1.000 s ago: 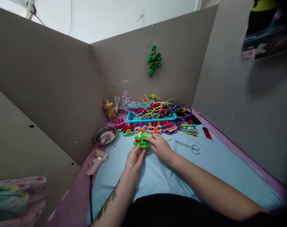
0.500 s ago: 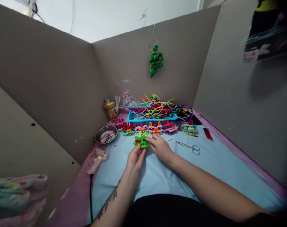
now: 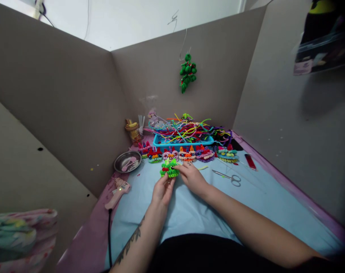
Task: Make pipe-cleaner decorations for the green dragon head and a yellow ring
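A bright green pipe-cleaner animal head (image 3: 167, 171), with a red patch and a dark eye, is held up a little above the blue cloth. My left hand (image 3: 162, 189) grips it from below, thumb in front, other fingers underneath. From the right, my right hand (image 3: 192, 176) presses its fingertips together against the eye side; whether a tiny part sits between them cannot be made out. Behind my hands stands a row of similar heads, among them an orange one (image 3: 187, 154) and a purple one (image 3: 204, 153). A pale green pipe-cleaner piece (image 3: 203, 168) lies beside my right hand.
Scissors (image 3: 227, 177) rest on the cloth at right, near a red flat object (image 3: 250, 162). To the left are a metal bowl (image 3: 117, 167) and a pink glue gun (image 3: 118, 194) with a black cord. A blue tray (image 3: 183, 144) of pipe cleaners stands behind.
Both hands stay almost where they were on the green head. The whole view has shifted very slightly; nothing was taken up or let go.
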Tool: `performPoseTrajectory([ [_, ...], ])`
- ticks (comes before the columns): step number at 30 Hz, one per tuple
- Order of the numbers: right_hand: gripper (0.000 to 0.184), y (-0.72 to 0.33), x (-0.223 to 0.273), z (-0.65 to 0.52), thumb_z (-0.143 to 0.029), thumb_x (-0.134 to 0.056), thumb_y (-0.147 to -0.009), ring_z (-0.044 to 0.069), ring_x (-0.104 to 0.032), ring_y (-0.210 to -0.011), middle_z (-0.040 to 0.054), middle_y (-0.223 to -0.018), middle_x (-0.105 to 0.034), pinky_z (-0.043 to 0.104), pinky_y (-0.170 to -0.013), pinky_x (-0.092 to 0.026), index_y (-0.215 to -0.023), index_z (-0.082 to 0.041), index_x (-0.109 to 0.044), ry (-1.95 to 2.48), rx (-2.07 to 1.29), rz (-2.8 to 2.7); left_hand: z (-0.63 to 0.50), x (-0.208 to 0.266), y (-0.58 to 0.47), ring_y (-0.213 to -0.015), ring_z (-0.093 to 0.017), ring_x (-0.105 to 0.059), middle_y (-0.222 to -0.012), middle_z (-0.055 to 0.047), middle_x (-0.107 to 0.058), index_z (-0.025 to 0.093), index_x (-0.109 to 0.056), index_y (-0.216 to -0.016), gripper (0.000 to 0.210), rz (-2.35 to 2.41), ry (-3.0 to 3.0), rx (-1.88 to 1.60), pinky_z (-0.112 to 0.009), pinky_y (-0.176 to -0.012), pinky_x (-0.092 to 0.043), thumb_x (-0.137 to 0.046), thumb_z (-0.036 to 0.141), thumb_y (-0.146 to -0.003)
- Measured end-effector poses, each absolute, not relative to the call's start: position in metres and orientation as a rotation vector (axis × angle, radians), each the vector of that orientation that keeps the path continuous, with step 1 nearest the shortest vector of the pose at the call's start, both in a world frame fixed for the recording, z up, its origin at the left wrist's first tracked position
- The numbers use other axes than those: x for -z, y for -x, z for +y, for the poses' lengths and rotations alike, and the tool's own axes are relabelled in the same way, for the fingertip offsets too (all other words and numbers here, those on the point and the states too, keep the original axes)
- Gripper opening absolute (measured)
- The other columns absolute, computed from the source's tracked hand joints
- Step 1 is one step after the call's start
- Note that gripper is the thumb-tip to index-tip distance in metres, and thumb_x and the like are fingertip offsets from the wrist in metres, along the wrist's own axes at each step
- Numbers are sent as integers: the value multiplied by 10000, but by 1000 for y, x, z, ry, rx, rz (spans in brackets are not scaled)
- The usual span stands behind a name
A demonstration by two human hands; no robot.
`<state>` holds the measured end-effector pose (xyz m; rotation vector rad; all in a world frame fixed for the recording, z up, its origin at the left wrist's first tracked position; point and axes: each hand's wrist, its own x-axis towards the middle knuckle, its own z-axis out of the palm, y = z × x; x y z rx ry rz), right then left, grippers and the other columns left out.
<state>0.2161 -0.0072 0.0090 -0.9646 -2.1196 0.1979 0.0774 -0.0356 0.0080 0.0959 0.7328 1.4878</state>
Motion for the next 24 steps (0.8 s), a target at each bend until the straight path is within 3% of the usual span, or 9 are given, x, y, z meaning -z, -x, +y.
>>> performPoseTrajectory([
  [24,350,-214,-7,-7,-43,-388,-776,197,-522,-904,81,-959,-552,342,-806,-437,-1065,-179,-532,911,-403,-2049,-36,-7,-76,-699,-137,-651,-798,-80,-665,95,-608,-854,171,723,-155,-1537,-272,-742,-532,-480,-4,-797],
])
